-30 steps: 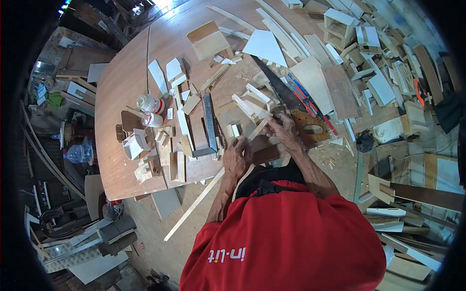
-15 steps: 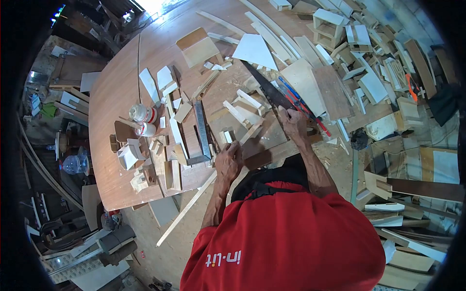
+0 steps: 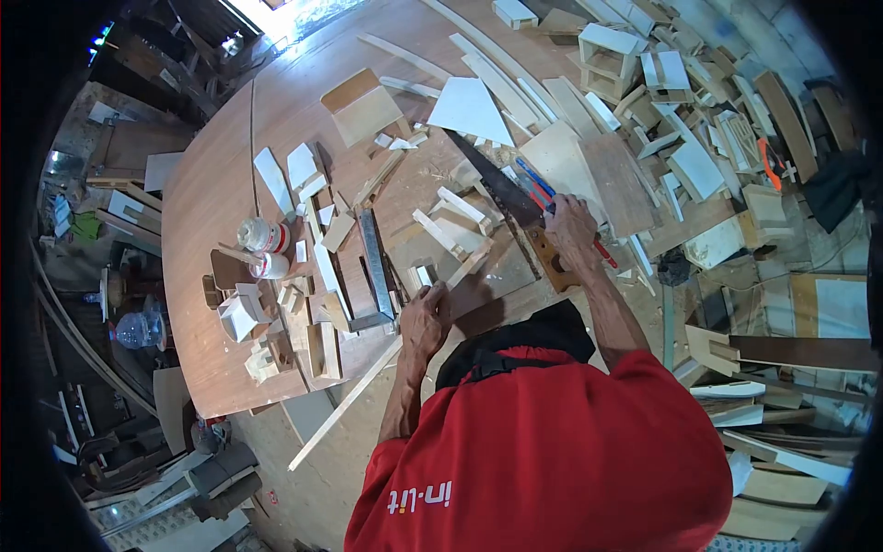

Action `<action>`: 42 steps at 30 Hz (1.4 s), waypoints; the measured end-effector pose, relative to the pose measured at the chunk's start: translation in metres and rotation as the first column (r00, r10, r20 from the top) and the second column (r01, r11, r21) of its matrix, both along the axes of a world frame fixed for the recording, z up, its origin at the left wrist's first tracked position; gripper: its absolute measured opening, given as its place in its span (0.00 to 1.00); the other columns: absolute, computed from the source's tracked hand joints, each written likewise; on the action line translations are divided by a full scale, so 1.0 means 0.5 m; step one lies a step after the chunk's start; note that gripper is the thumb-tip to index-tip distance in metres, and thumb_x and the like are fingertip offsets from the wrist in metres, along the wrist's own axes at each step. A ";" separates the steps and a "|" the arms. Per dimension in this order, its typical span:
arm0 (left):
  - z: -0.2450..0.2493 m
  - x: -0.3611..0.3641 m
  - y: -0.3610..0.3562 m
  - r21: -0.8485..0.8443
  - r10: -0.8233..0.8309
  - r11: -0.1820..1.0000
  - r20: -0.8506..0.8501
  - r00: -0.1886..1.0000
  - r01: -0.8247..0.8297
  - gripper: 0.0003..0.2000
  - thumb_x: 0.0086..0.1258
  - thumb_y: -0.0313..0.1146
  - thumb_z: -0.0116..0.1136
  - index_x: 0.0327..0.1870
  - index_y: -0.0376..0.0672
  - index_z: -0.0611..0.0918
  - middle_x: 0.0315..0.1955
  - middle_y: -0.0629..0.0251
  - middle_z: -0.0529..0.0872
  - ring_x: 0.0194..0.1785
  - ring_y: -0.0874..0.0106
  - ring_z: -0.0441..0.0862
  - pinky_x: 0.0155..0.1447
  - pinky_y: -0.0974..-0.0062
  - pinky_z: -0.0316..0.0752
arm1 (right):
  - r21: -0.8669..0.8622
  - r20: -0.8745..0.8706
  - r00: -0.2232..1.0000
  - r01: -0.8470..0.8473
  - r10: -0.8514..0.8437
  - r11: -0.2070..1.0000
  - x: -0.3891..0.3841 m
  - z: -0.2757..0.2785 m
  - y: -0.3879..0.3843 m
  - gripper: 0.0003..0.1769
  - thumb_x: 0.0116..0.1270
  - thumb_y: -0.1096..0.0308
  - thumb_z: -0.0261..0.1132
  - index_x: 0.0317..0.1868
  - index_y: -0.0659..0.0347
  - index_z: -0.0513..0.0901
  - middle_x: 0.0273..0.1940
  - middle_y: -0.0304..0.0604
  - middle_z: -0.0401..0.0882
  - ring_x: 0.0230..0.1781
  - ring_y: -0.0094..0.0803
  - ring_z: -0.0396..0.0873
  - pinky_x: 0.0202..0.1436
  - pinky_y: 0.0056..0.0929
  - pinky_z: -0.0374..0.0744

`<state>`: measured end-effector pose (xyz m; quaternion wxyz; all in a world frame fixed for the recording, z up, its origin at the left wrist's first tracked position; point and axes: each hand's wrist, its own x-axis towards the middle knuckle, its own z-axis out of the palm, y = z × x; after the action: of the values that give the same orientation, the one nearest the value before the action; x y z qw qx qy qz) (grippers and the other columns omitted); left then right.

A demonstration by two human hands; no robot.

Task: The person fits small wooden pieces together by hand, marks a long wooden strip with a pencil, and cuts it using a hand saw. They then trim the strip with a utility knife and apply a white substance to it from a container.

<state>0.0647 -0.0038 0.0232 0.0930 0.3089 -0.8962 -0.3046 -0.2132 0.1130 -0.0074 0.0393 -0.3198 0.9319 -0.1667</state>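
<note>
My left hand (image 3: 425,322) is closed around a long, thin wooden strip (image 3: 345,405), which slants from the bench down past the table's front edge. Just beyond the fingers is a small white-topped wood block (image 3: 422,275). My right hand (image 3: 572,228) has its fingers curled over slim red and blue pens (image 3: 533,177); the grip partly hides them, and a red end shows below the palm. Beside that hand lies a handsaw (image 3: 497,179), its dark blade pointing away and its wooden handle (image 3: 550,264) free. A small frame of white-edged pieces (image 3: 452,221) sits between the hands.
A metal square (image 3: 374,267) lies left of my left hand among wood offcuts. Glue jars (image 3: 263,236) stand farther left. White panels (image 3: 469,109) and long strips (image 3: 506,83) cover the far side. A heap of small wooden parts (image 3: 694,166) is at right.
My right hand has left the saw handle and moved up and right onto the pens. The saw handle is now uncovered. My left hand stays on the strip; the view has shifted slightly.
</note>
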 end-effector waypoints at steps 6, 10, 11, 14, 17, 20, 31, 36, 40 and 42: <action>-0.010 0.000 0.000 -0.015 -0.031 0.999 -0.031 0.999 0.031 0.04 0.65 0.28 0.53 0.39 0.43 0.78 0.30 0.52 0.81 0.34 0.49 0.81 0.35 0.56 0.75 | -0.095 -0.019 0.999 -0.050 0.048 0.994 -0.014 -0.037 -0.023 0.13 0.62 0.63 0.66 0.46 0.57 0.79 0.44 0.46 0.76 0.49 0.44 0.74 0.46 0.43 0.79; -0.008 0.001 0.000 -0.003 -0.054 0.999 -0.013 0.998 0.054 0.07 0.66 0.28 0.54 0.43 0.42 0.80 0.33 0.51 0.82 0.35 0.49 0.81 0.37 0.56 0.76 | -0.116 -0.019 0.999 -0.045 0.043 0.992 -0.016 -0.036 -0.028 0.17 0.62 0.60 0.67 0.50 0.54 0.80 0.46 0.45 0.77 0.51 0.45 0.75 0.49 0.40 0.78; -0.006 0.000 0.001 0.000 -0.064 0.998 -0.013 0.998 0.064 0.07 0.66 0.28 0.54 0.43 0.42 0.80 0.33 0.51 0.82 0.35 0.49 0.81 0.37 0.56 0.76 | -0.186 -0.059 0.998 -0.026 0.016 0.982 -0.012 -0.033 -0.027 0.14 0.63 0.61 0.66 0.47 0.55 0.80 0.45 0.45 0.75 0.50 0.45 0.74 0.48 0.41 0.78; 0.000 -0.001 0.002 0.021 -0.066 0.998 -0.025 0.997 0.067 0.08 0.66 0.29 0.55 0.44 0.41 0.81 0.36 0.49 0.83 0.37 0.48 0.82 0.39 0.57 0.77 | -0.222 0.004 0.999 0.054 -0.054 0.973 0.002 0.006 0.015 0.13 0.64 0.60 0.65 0.46 0.56 0.80 0.45 0.46 0.74 0.50 0.46 0.74 0.47 0.42 0.79; 0.002 -0.001 0.005 0.048 -0.046 0.998 -0.043 0.998 0.048 0.08 0.68 0.31 0.56 0.43 0.38 0.80 0.36 0.48 0.83 0.40 0.47 0.81 0.42 0.58 0.75 | -0.131 0.055 0.994 0.102 -0.095 0.986 0.035 0.010 0.093 0.14 0.65 0.59 0.63 0.47 0.57 0.80 0.44 0.46 0.73 0.51 0.47 0.74 0.49 0.44 0.78; -0.001 -0.002 0.004 0.069 -0.066 0.995 -0.014 0.998 0.067 0.09 0.67 0.30 0.56 0.44 0.38 0.81 0.37 0.48 0.84 0.41 0.48 0.82 0.43 0.59 0.76 | -0.055 -0.012 0.994 0.110 -0.110 0.992 0.086 0.003 0.154 0.16 0.65 0.58 0.63 0.47 0.59 0.79 0.44 0.48 0.73 0.50 0.48 0.74 0.51 0.45 0.76; -0.018 -0.004 0.010 -0.004 -0.099 0.995 -0.105 0.990 0.099 0.07 0.66 0.28 0.55 0.43 0.39 0.82 0.37 0.50 0.84 0.40 0.49 0.83 0.41 0.59 0.77 | -0.085 -0.347 0.893 0.276 -0.288 0.957 -0.072 0.036 0.200 0.35 0.56 0.53 0.70 0.59 0.62 0.69 0.60 0.55 0.64 0.59 0.55 0.67 0.59 0.46 0.72; -0.007 -0.006 0.014 0.057 -0.102 0.993 -0.017 0.995 0.103 0.08 0.67 0.30 0.54 0.44 0.40 0.82 0.39 0.51 0.84 0.41 0.49 0.83 0.42 0.59 0.77 | -0.217 0.136 0.970 0.229 -0.203 0.949 -0.161 0.024 0.245 0.40 0.55 0.50 0.69 0.61 0.68 0.68 0.58 0.59 0.72 0.58 0.53 0.72 0.62 0.45 0.70; -0.003 -0.007 0.018 0.104 -0.093 0.990 0.027 0.995 0.090 0.09 0.67 0.31 0.54 0.44 0.41 0.82 0.40 0.51 0.84 0.41 0.49 0.83 0.43 0.58 0.77 | -0.389 0.444 0.885 0.334 -0.143 0.859 -0.234 0.004 0.281 0.39 0.58 0.48 0.67 0.61 0.69 0.69 0.55 0.60 0.76 0.58 0.51 0.74 0.62 0.44 0.70; 0.002 -0.009 0.020 0.104 -0.100 0.990 0.019 0.995 0.097 0.09 0.67 0.31 0.54 0.45 0.40 0.82 0.39 0.51 0.84 0.41 0.49 0.83 0.43 0.58 0.77 | -0.392 0.466 0.876 0.328 -0.122 0.859 -0.259 -0.012 0.289 0.37 0.61 0.48 0.64 0.62 0.68 0.71 0.58 0.59 0.73 0.60 0.49 0.72 0.64 0.42 0.69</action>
<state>0.0604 0.0065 0.0243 0.0509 0.2723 -0.8946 -0.3506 -0.3426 0.2573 -0.0133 0.1445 -0.1619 0.8655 -0.4514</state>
